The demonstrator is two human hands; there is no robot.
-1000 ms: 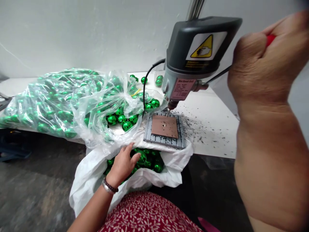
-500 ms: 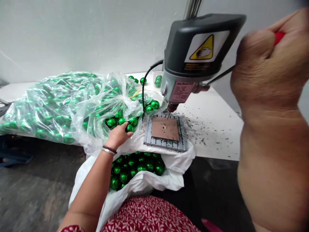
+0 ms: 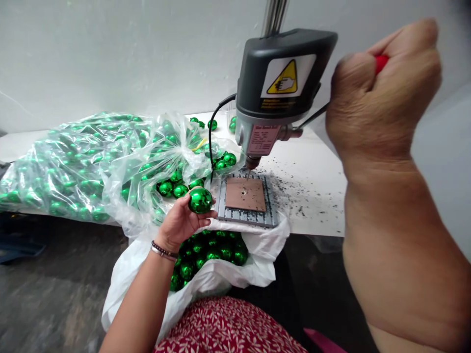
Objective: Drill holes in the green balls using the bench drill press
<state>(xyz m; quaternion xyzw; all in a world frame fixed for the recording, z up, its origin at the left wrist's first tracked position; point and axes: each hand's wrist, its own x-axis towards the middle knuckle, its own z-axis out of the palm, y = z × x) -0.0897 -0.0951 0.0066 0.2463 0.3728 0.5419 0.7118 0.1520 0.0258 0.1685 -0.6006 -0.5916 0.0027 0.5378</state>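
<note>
My left hand (image 3: 180,221) holds a shiny green bauble (image 3: 200,200) between thumb and fingers, palm turned up, just left of the drill base. On the right, my right hand (image 3: 382,93) is wrapped around the red-ended feed lever (image 3: 381,63) of a bench drill (image 3: 281,78). The drill bit (image 3: 249,173) points down over a brown square plate (image 3: 246,194) with a hole in it. That plate lies on the grey grooved base (image 3: 253,217). Under my left hand, a white sack (image 3: 253,274) holds many more green baubles (image 3: 213,255).
A large clear plastic bag (image 3: 73,166) of green baubles covers the table's left side. Several loose baubles (image 3: 180,190) lie at its mouth. Dark shavings (image 3: 294,196) are scattered over the white table (image 3: 324,171). A black cable (image 3: 210,137) hangs beside the drill.
My left hand has picked up a bauble from the pile and turned palm up with it. My right hand stays on the lever. The view has shifted slightly.
</note>
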